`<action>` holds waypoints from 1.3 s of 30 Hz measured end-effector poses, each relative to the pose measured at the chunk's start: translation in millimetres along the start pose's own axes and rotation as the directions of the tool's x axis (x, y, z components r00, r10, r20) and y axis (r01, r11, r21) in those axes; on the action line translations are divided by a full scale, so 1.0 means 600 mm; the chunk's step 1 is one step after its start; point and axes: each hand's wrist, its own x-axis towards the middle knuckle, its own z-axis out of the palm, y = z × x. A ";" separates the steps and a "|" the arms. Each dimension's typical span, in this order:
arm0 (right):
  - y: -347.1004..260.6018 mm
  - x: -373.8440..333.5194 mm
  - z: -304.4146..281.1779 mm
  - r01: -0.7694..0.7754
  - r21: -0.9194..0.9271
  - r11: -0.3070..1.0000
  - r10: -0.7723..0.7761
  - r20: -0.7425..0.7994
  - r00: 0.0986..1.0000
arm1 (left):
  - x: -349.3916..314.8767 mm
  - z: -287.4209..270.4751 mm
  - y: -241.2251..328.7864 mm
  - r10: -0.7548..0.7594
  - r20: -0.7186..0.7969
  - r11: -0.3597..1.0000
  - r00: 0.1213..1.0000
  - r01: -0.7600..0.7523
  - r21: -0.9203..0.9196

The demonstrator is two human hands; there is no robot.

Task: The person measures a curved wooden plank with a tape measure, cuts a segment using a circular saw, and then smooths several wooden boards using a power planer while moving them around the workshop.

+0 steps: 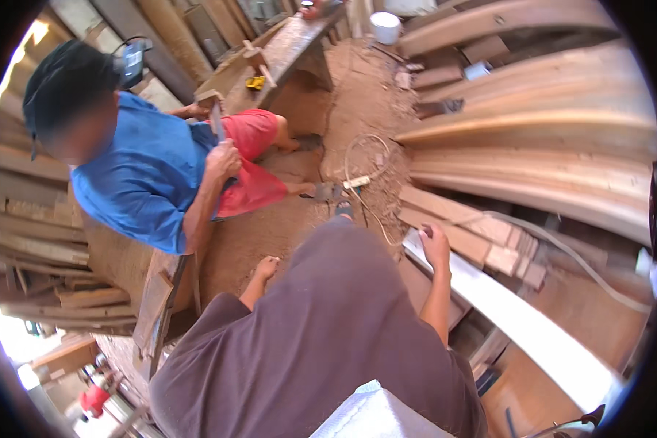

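My left hand (268, 268) hangs low over the dusty floor at the left of my dark shirt. Its fingers are curled in, and nothing shows in them. On the other side, my right hand (436, 247) is raised above the near end of a long white board (518, 317). The fingers there are bent together; whatever they may hold is too small to make out. Whether this hand touches the board I cannot tell. To the left, a co-worker in a blue shirt (150, 164) holds a wooden block (209, 95) and a flat, pale strip-like tool (217, 123).
Curved timber planks (533, 131) are stacked at the right, with shorter wood pieces (463, 230) before them. A power strip (357, 182) and its cable lie on the floor. Behind the co-worker's knees stands a wooden bench (288, 51) bearing a yellow tool (255, 82). A white bucket (385, 28) is farther off.
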 end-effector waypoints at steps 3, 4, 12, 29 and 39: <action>-0.036 0.072 -0.003 0.016 0.047 0.999 -0.019 0.051 0.999 | 0.028 0.034 0.031 -0.014 0.049 0.989 0.999 0.006 0.147; -0.056 0.098 -0.008 0.045 0.031 0.999 -0.047 0.068 0.997 | 0.042 0.041 0.058 -0.059 0.090 0.987 0.994 0.045 0.153; -0.209 0.370 -0.040 0.232 0.219 0.948 -0.258 0.101 0.961 | 0.078 0.101 0.240 -0.018 -0.066 0.948 0.998 -0.005 -0.319; -0.090 1.307 0.108 -0.098 0.097 0.990 0.055 0.371 0.927 | 0.427 -0.009 1.214 0.682 -0.477 0.731 0.554 -0.509 0.455; 0.154 1.711 0.422 -0.247 -0.173 0.953 0.300 0.448 0.842 | 0.818 0.019 1.399 0.545 -0.345 0.647 0.764 -0.121 0.753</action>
